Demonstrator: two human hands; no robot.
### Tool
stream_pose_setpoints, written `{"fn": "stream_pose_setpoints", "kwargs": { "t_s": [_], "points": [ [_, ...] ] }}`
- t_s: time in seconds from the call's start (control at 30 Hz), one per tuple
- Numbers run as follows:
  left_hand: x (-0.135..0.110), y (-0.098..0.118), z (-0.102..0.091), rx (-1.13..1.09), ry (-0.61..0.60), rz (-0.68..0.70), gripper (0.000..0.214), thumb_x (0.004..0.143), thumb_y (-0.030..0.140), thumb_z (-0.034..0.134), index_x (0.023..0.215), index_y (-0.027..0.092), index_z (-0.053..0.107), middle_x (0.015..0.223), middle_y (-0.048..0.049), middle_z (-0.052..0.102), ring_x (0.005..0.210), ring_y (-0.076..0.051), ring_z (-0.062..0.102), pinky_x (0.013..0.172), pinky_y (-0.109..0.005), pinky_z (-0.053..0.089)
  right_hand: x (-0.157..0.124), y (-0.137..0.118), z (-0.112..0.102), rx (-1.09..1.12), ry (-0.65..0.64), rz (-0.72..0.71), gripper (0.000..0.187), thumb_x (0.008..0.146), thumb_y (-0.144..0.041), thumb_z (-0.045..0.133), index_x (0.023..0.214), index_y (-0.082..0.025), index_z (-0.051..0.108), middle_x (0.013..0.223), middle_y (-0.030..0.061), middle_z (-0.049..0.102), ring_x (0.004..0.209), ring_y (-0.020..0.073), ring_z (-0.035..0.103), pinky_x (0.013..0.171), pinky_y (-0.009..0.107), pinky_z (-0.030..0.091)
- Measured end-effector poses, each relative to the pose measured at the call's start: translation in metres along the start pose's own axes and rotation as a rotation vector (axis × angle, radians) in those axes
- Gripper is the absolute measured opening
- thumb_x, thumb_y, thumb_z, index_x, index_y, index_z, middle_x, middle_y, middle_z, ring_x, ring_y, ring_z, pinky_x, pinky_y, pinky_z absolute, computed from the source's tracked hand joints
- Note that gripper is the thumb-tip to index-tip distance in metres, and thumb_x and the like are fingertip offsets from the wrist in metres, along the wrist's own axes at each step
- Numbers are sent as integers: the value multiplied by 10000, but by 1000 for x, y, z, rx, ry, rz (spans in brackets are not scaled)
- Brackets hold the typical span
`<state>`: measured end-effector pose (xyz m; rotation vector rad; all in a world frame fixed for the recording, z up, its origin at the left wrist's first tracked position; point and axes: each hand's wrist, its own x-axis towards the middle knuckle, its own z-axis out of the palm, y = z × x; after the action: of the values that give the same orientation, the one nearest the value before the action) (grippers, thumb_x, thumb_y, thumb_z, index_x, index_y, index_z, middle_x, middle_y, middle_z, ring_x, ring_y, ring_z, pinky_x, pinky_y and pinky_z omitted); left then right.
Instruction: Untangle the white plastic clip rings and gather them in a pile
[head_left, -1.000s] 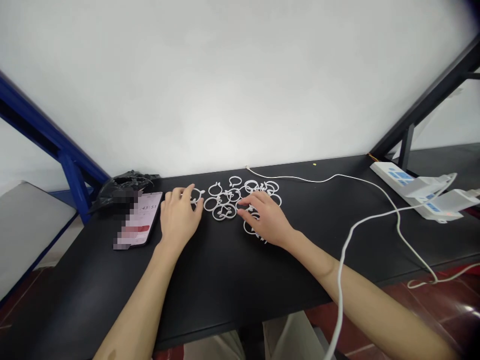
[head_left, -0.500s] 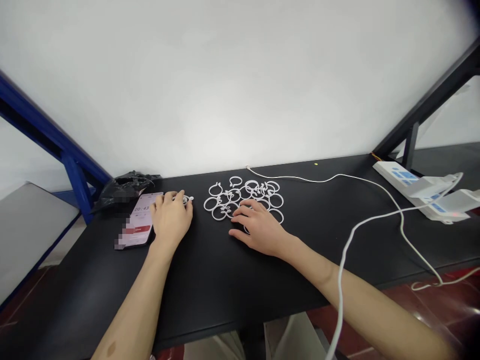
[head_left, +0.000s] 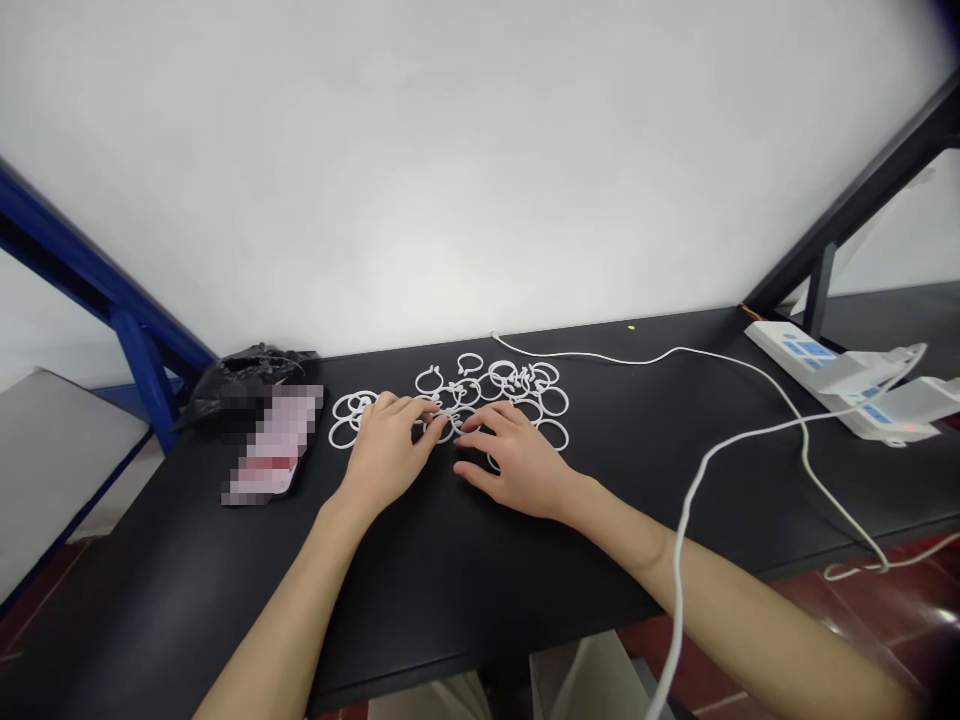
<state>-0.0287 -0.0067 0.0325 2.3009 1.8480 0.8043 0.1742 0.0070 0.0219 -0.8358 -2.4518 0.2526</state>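
White open rings with small knobbed ends, like shower curtain rings, lie in a loose, overlapping pile (head_left: pixel 553 402) on the black table. A second, smaller group of the same rings (head_left: pixel 343 433) is at the left, partly behind my left hand. My left hand (head_left: pixel 390 445) reaches over the left side of the pile, thumb and fingers apart, its fingertips at a ring (head_left: pixel 437 430). Over the near side of the pile rests my right hand (head_left: pixel 517 460), fingers spread and covering some rings. Neither hand visibly lifts a ring.
A phone (head_left: pixel 289 430) lies on the left of the table (head_left: pixel 420 590), with a crumpled black plastic bag (head_left: pixel 240 375) behind it. On the right is a white power strip (head_left: pixel 810 365) with plugged-in adapters. A white cable (head_left: pixel 694 490) crosses in front of my right forearm.
My left hand has moved right, from the small group of rings to the main pile, uncovering rings at the left. My right hand has stayed nearly in place.
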Motion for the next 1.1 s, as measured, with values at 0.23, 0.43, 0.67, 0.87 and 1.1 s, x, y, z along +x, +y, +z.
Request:
{"fn": "stream_pose_setpoints", "kwargs": {
  "t_s": [0.23,0.43,0.67,0.87,1.1],
  "points": [
    [0,-1,3,4,24,42,192,942,312,515,947,208,676,893,-33,714,885,-231,533,857,-411,417,0,5,5,-105,-23,-47,249,931,-345,583,995,-163,741,1010,91,692,1160,302,497,1003,486,455],
    [1,3,1,-69,149,86,207,941,309,525,861,210,688,828,-24,723,803,-209,530,806,-384,441,3,0,0,-82,124,-64,263,935,-323,566,1080,-156,708,1104,100,676,1069,265,526,973,453,478],
    [0,9,3,-261,96,63,139,922,281,535,895,223,659,875,-14,704,859,-191,569,776,-333,479,2,-5,-2,-30,123,-129,295,904,-318,603,1130,-142,673,1164,113,663,1093,267,529,967,447,493],
    [0,10,4,-263,77,-63,119,910,260,510,821,221,577,823,-2,626,780,-165,572,736,-305,471,3,-3,-2,24,191,-189,187,925,-257,571,1063,-177,668,1054,83,687,979,221,585,898,402,521],
    [-2,13,0,-361,-25,-25,237,986,347,401,999,227,605,880,-18,655,795,-166,607,744,-302,489,4,-2,-8,-3,261,38,370,975,-273,475,1340,-216,496,1128,120,574,1021,222,580,852,381,543]
  ]
}}
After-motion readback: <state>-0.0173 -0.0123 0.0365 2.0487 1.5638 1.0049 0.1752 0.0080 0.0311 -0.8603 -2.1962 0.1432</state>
